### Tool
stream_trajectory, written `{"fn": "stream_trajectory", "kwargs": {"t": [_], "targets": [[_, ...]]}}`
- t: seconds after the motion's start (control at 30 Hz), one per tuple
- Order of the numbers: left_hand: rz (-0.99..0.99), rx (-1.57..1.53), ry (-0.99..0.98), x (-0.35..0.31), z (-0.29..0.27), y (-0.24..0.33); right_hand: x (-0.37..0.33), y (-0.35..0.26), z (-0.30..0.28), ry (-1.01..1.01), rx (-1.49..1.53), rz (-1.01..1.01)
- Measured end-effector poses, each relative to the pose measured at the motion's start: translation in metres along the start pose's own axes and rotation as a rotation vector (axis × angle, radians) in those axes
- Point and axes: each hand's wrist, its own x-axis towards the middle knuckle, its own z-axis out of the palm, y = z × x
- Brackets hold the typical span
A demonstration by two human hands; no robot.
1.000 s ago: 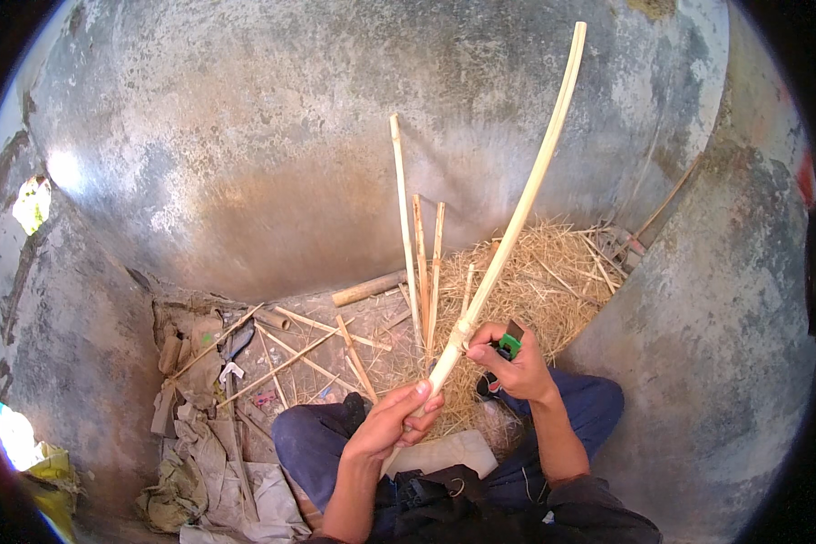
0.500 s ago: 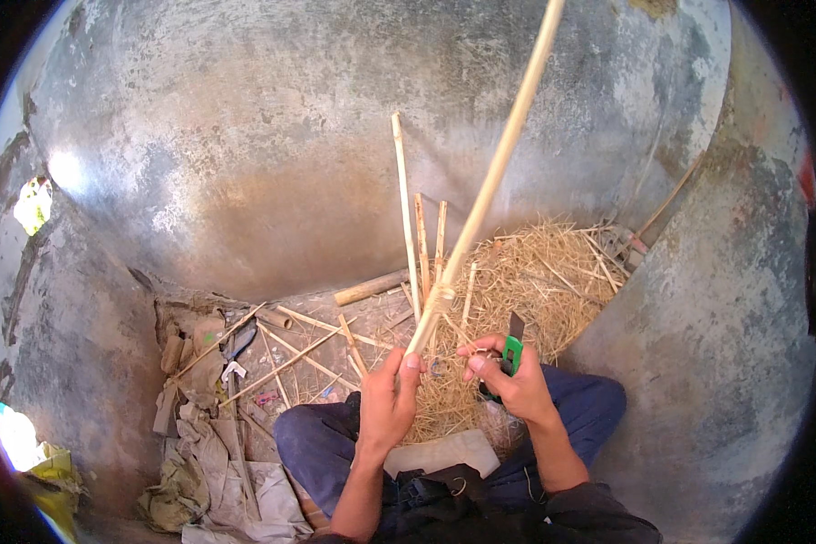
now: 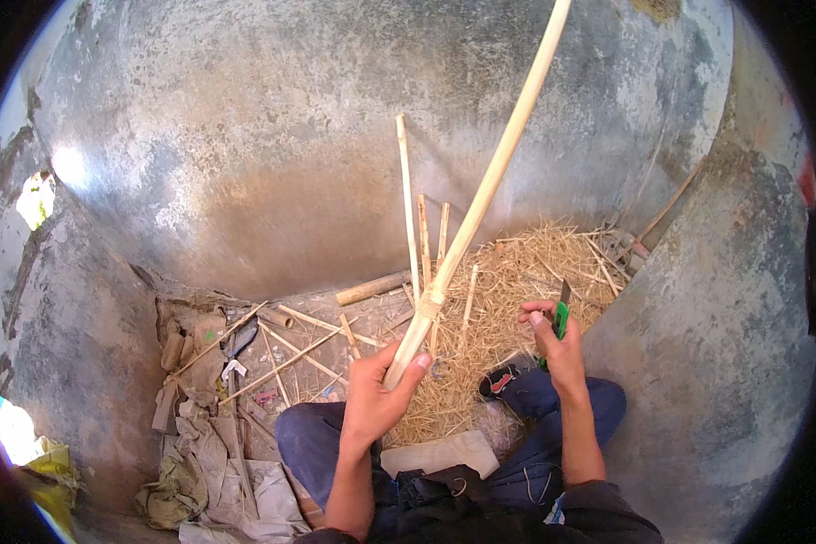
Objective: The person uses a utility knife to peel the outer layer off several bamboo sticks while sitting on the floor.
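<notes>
A long pale bamboo strip (image 3: 485,202) slants up and to the right across the view, its top running out of the picture. Its lower end rests in my left hand (image 3: 378,390), which is closed around it with the thumb on top. A knobbly node (image 3: 430,302) shows a little above that grip. To the right, apart from the bamboo, my right hand (image 3: 558,349) is closed on a green utility knife (image 3: 560,319). The knife's dark blade points upward; part of the handle is hidden behind the fingers.
A heap of straw-like shavings (image 3: 526,272) spreads in front of me. Several bamboo sticks (image 3: 403,181) lean on the grey wall (image 3: 290,163); others lie crossed on the floor. Crumpled cloth or sacking (image 3: 245,499) lies at left. A grey wall also stands close at right.
My right hand has moved right and slightly up with the knife, away from the bamboo. My left hand has shifted slightly left and down, tilting the bamboo a little more.
</notes>
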Motion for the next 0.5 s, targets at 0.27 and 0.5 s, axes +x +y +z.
{"fn": "stream_trajectory", "kwargs": {"t": [0.27,0.5], "targets": [[0.084,0.121,-0.032,0.002,0.011,0.005,-0.01,-0.043,0.035,-0.17,0.256,-0.109],[0.236,0.153,0.051,0.006,0.03,-0.001,-0.038,-0.052,0.08,-0.218,0.25,-0.072]]}}
